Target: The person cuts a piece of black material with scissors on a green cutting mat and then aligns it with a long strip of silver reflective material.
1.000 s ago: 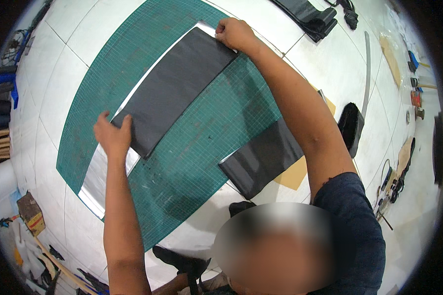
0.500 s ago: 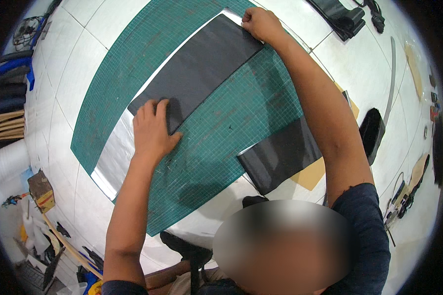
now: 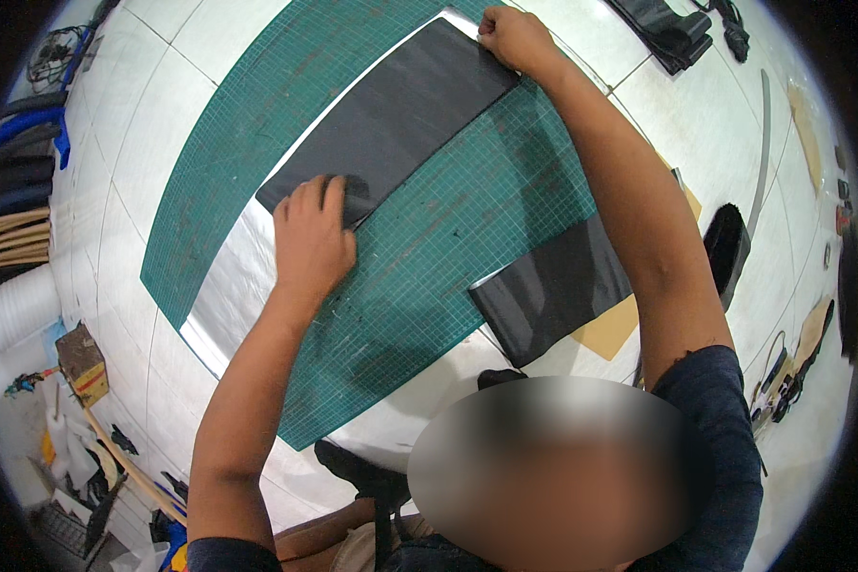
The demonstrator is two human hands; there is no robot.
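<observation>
Lying across the upper middle of the green cutting mat (image 3: 419, 257): a long dark sheet (image 3: 400, 119), with a shiny silver sheet (image 3: 234, 296) under it that shows at the near left end and as a thin edge at the far end. Left hand (image 3: 310, 238) flat on the near end of the dark sheet, fingers together and extended, pressing down rather than gripping; one corner there curled up a little beside the fingertips. Right hand (image 3: 515, 38) at the far end, fingers bent and closed on the edge, probably pinching dark and silver sheets together, though hard to confirm so close to the picture's rim.

Judged from the curled corner and the flat lie: thin, light and flexible material, not fragile, but easy to crease and quick to slide over the smooth silver layer below. Best taken at the two short ends, as now, with flat palm pressure in the middle when alignment matters; lifting by one corner only would likely let it sag and fold.

Nearby: a second dark piece (image 3: 553, 291) at the mat's lower right edge, partly over a tan cardboard piece (image 3: 610, 329). More dark strips (image 3: 667, 29) far right on the white tiled floor (image 3: 124, 143). A small cardboard box (image 3: 81, 357) at the left.
</observation>
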